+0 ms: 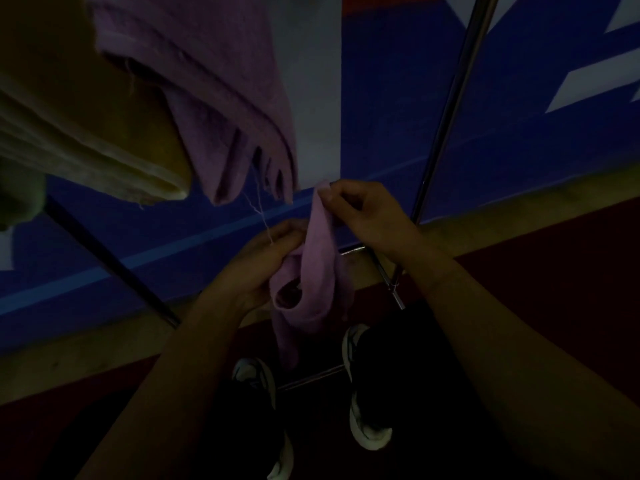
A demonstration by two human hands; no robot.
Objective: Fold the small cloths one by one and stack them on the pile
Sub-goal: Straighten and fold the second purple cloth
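We are pinching the top corner of the purple cloth [317, 268] with the right hand [367, 213] while the left hand [263, 261] is gripping its bunched middle. It is hanging in mid-air above our shoes [367, 386], so a loosening pinch risks dropping it. The pile [194, 81] is sitting up left; the room is dim, with a blue wall [519, 116].

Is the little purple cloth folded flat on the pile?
No, the purple cloth hangs crumpled in the air between the left hand and right hand.
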